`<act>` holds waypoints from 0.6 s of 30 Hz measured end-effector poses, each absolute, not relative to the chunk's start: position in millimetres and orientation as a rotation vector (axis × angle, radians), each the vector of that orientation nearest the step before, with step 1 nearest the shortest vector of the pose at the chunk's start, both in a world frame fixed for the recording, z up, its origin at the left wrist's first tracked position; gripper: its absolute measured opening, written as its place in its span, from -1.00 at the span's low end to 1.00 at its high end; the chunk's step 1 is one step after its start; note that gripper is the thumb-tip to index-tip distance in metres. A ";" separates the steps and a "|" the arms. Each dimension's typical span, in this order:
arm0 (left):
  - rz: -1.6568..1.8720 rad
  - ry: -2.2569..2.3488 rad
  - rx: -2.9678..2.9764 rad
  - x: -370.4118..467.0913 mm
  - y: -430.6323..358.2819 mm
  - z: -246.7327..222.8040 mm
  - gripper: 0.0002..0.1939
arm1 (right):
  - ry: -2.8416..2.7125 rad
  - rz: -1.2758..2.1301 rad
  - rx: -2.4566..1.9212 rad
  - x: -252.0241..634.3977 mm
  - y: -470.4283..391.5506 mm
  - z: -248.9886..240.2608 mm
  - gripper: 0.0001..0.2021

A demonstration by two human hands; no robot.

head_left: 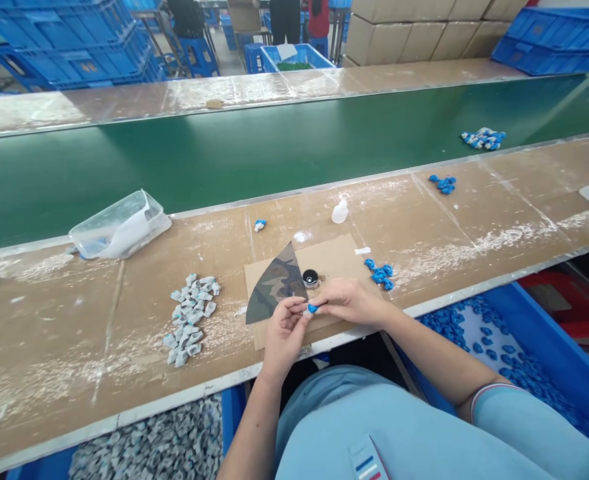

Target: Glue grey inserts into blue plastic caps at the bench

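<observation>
Both hands meet over the front edge of a cardboard sheet (329,257). My left hand (285,331) is closed on a small blue and white piece (312,308). From the right, the fingertips of my right hand (350,301) pinch the same piece. Just beyond the fingers stands a small round black container (310,278). A camouflage-patterned fan-shaped sheet (277,283) lies left of it. Several blue pieces (380,273) sit beside the cardboard on the right. Farther left is a pile of grey-white pieces (190,319).
A clear plastic tray (120,227) and a white bottle (340,211) stand toward the green conveyor belt (274,147). Below the table edge are a bin of grey pieces (149,443) and a blue bin (554,340). People are visible beyond the belt.
</observation>
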State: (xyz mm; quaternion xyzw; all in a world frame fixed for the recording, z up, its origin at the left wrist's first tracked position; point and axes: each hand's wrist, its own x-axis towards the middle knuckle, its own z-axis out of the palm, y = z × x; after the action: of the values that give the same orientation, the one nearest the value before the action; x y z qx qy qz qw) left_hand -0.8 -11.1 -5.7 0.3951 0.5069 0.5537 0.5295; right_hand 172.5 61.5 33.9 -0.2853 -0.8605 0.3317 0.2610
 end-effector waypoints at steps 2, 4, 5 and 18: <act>1.294 1.186 0.929 -1.8 -10.6 -4.2 -0.70 | -2.336 0.905 -0.768 172.2 62.3 32.9 -0.87; 1.297 1.177 0.891 -3.2 -9.7 -3.2 -0.70 | -2.279 0.923 -0.762 169.9 60.8 27.7 -0.88; 1.305 1.178 0.870 -3.8 -9.2 -2.9 -0.70 | -2.226 0.937 -0.763 168.3 59.1 23.7 -0.88; 1.366 1.450 0.921 -25.5 23.0 20.1 -0.64 | -2.015 0.507 -1.248 213.3 73.1 40.0 -0.86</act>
State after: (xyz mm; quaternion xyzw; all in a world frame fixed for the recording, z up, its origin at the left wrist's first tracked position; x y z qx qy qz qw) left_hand -25.5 23.0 20.1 0.3736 0.5881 0.5540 0.4558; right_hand 213.3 73.1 40.0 -0.4822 -0.7784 0.1957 0.3511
